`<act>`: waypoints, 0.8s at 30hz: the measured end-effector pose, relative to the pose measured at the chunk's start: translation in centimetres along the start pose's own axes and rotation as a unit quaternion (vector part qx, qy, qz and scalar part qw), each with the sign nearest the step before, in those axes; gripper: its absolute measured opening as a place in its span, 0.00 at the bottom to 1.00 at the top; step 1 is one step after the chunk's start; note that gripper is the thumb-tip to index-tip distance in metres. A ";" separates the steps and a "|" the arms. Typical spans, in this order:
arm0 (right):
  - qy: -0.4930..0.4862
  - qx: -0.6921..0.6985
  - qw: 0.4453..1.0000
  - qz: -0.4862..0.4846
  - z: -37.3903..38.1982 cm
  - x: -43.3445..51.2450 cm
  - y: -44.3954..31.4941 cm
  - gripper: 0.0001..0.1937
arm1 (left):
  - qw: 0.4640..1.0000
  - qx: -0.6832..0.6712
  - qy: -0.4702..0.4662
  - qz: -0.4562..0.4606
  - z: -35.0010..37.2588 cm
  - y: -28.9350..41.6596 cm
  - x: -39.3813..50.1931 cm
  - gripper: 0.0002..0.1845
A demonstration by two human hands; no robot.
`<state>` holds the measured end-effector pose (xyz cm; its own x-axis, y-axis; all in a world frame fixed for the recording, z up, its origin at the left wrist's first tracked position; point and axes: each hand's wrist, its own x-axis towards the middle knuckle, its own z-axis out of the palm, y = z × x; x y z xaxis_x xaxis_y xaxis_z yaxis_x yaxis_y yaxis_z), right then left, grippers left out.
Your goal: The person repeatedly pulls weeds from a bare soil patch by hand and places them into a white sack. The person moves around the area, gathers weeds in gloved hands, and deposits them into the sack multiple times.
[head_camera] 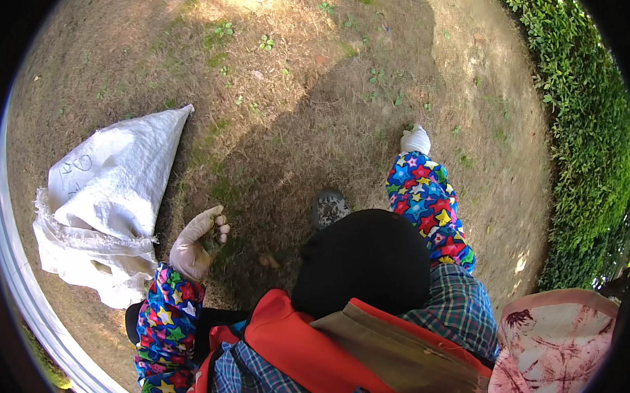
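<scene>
My right hand (pixel 416 140), in a pale glove, is down at the dry grass. Its fingers are bent closed at a small green weed (pixel 406 127), and the fingertips are mostly hidden under the hand. My left hand (pixel 194 244), gloved too, hovers low with its palm turned to the right and its fingers loosely curled. A little green shows by the palm, but whether the hand holds it or it is grass behind is unclear. Left of that hand lies a white woven sack (pixel 120 177) with dark marks on it, its frayed mouth (pixel 96 245) towards me.
Dry ground (pixel 274 158) with scattered small weeds (pixel 266 42) spreads ahead. A clipped green hedge (pixel 586 134) runs along the right. A pale curb-like edge (pixel 40 321) curves at the lower left. Below me are my shoe (pixel 330 209), my dark-covered knee (pixel 365 262) and a hanging pink patterned cloth (pixel 550 354).
</scene>
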<state>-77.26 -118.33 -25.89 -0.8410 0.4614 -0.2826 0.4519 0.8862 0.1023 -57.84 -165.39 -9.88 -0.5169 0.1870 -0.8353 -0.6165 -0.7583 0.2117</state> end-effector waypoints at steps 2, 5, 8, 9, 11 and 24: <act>-0.031 0.086 0.996 0.023 0.0 0.4 0.0 0.18 | 1.000 -0.005 -0.003 -0.002 0.0 0.0 0.0 0.18; -0.033 0.500 0.860 0.096 -0.2 1.0 0.7 0.08 | 1.000 0.001 0.012 -0.002 0.1 0.0 0.0 0.18; 0.032 0.574 0.815 0.075 -0.9 2.4 1.8 0.06 | 1.000 0.009 0.011 -0.004 0.2 -0.1 0.1 0.18; 0.052 0.536 0.839 0.080 -1.2 3.2 1.9 0.06 | 1.000 0.007 0.014 -0.007 0.2 -0.1 0.2 0.18; 0.102 0.459 0.879 0.072 -1.7 4.8 1.9 0.04 | 1.000 -0.001 0.024 -0.013 0.2 -0.3 0.2 0.17; 0.041 0.044 0.997 -0.046 -1.9 9.8 2.0 0.07 | 0.993 -0.061 0.099 -0.004 2.1 -1.2 1.4 0.17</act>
<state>-85.17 -111.98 -26.62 -0.8996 0.3838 -0.2085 0.3934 0.9193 -0.0049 -59.05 -162.93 -10.23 -0.3769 0.0764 -0.9231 -0.5375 -0.8297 0.1508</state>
